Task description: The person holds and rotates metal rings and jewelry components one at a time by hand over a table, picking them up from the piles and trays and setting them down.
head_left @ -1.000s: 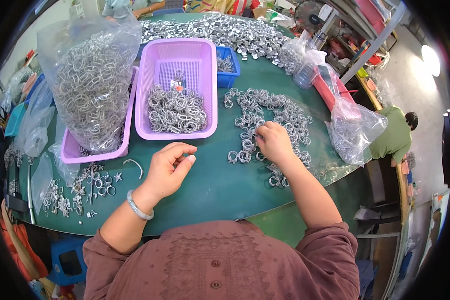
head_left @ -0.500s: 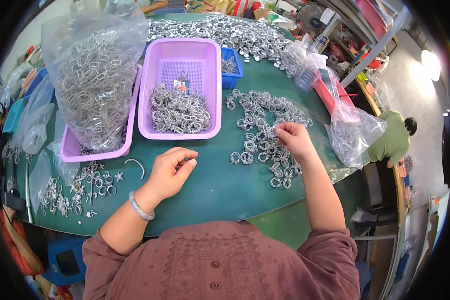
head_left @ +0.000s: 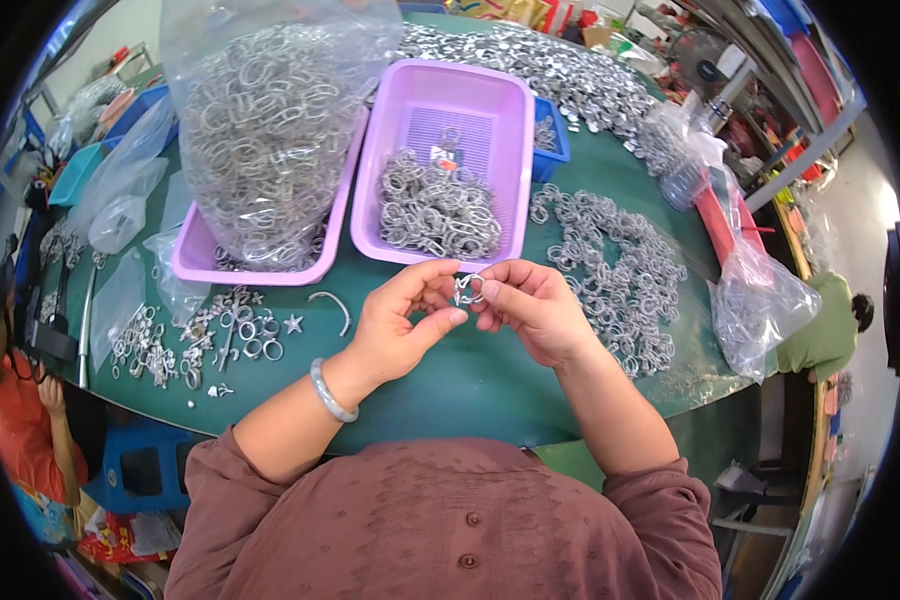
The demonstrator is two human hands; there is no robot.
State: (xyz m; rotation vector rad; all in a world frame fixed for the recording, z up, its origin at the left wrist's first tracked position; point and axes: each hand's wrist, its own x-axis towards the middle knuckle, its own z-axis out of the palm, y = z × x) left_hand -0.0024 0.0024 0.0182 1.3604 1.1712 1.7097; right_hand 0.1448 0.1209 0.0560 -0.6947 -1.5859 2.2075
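In front of my chest, my right hand pinches a silver-coloured ring between thumb and fingers. My left hand is at the ring's left side, its thumb and index finger apart below and above it. Whether its fingertips touch the ring is hard to tell. A pale bangle circles my left wrist. Right of my hands, a heap of similar rings spreads over the green table. Just beyond my hands stands a lilac basket partly filled with metal rings.
A second lilac basket holds a large clear bag of metal pieces. Loose rings and star charms lie at the left. A blue bin and many shiny pieces are farther back. Other people are at both sides.
My right hand has come left from the ring heap, bringing a ring to my left hand. My left hand has met it in front of the basket. The whole view has shifted.
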